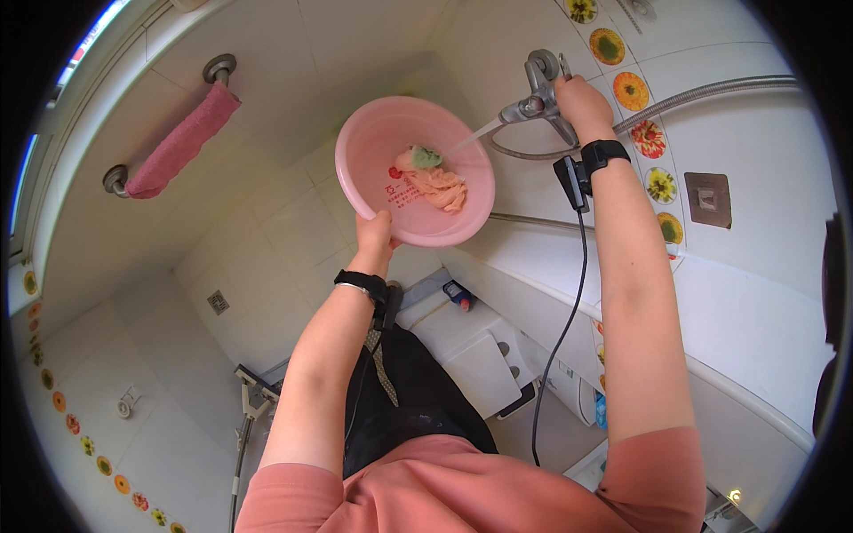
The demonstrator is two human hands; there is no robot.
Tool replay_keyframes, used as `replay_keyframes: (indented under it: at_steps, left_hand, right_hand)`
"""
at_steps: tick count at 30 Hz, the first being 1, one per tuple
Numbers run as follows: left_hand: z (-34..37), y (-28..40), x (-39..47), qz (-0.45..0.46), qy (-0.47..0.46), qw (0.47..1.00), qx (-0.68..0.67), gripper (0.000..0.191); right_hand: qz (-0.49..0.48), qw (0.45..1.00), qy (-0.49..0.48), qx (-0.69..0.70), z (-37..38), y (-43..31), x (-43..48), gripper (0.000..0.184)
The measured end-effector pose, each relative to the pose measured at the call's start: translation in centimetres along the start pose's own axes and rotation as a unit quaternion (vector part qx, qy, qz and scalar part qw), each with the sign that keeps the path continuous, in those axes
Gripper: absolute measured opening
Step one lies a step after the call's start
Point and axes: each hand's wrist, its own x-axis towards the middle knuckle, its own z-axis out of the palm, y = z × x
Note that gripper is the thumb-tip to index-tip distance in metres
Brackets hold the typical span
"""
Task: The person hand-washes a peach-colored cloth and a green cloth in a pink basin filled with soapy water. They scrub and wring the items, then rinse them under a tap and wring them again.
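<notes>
With my left hand point(374, 241) I grip the near rim of a pink plastic basin point(360, 160). The basin is tilted under a wall-mounted mixer tap point(538, 105), whose stream of water point(474, 135) runs into it. Inside lie a wet peach-coloured cloth point(440, 188) and a small light green piece point(425, 157), beside red printed writing. My right hand point(584, 108) is closed on the tap's metal lever; its fingertips are partly hidden. Each wrist bears a black strap with a small device and a cable.
A metal shower hose point(700, 92) runs right from the tap. On the left wall, a pink towel point(183, 143) hangs over a bar. Below are a dark blue bottle point(458, 295), a white lidded fixture point(481, 373), a floor drain point(218, 302) and a mop-like pole point(244, 436).
</notes>
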Motion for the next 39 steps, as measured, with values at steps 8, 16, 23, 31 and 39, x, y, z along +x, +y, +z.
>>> replay_keyframes:
  at_steps: [8, 16, 23, 31, 39]
  left_hand:
    - [-1.4, -0.4, 0.0, 0.001, 0.005, 1.0, -0.004, 0.054]
    - [-1.6, 0.9, -0.6, 0.0, -0.018, 1.0, 0.004, 0.051]
    - [-0.7, 1.3, -0.4, 0.001, -0.024, 1.0, -0.006, 0.049]
    - [-2.8, 0.8, -0.6, -0.004, -0.025, 1.0, -0.013, 0.052]
    - [-3.4, 1.0, -0.8, -0.053, -0.057, 0.997, 0.015, 0.051]
  right_hand:
    - [-0.003, 1.0, 0.009, 0.018, 0.0, 0.0, 0.0, 0.049]
    - [0.0, 1.0, 0.004, 0.017, -0.1, -0.1, -0.2, 0.049]
    - [-0.001, 1.0, 0.012, -0.002, 0.0, 0.0, -0.3, 0.046]
    - [-0.018, 1.0, 0.011, 0.018, 0.2, 0.3, -0.2, 0.049]
    - [-0.007, 1.0, 0.007, 0.002, 0.4, 0.3, 0.4, 0.046]
